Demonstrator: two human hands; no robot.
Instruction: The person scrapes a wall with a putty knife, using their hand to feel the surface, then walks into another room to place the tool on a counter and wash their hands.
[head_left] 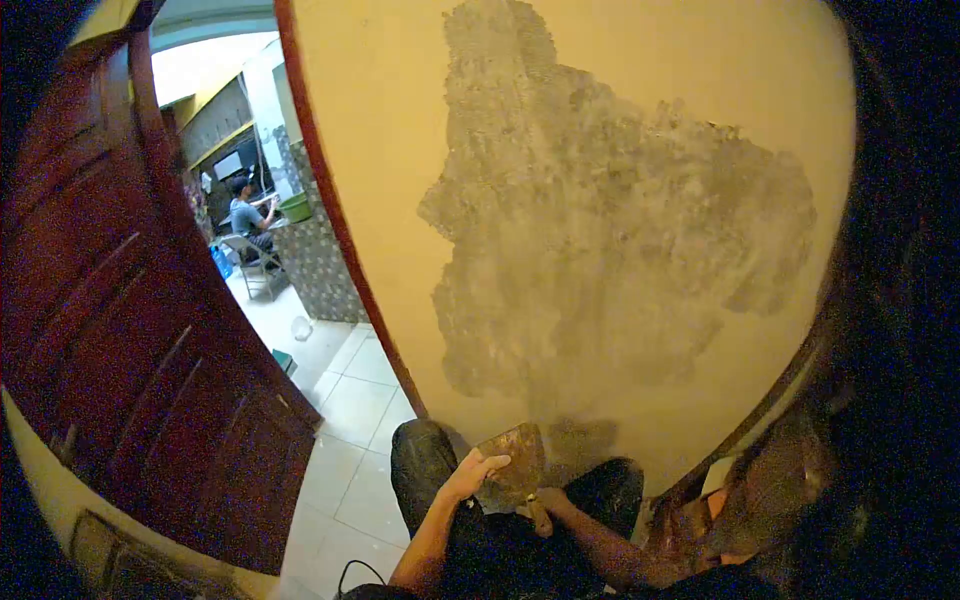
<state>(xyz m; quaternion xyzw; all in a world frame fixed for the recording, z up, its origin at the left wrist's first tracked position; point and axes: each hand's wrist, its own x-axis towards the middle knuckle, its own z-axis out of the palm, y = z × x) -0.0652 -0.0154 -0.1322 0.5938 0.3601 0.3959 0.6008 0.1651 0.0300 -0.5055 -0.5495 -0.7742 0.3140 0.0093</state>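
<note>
Low in the head view, above my lap, my left hand (474, 474) grips the left edge of a flat, stained metal plate (520, 458), its thumb lying across the surface. The plate looks like a wide trowel blade and is tilted upward. My right hand (555, 503) is closed at its lower right corner, by a short pale handle (540, 517). Whether handle and plate are one tool I cannot tell. Right in front stands a yellow wall (390, 200) with a large, uneven grey plaster patch (590, 230).
A dark red panelled door (150, 330) stands at left beside a doorway with a white tiled floor (370, 410). Through it a person (250, 215) sits on a folding chair (262, 268) near a green basin (296, 207). Dim clutter (715, 500) lies at lower right.
</note>
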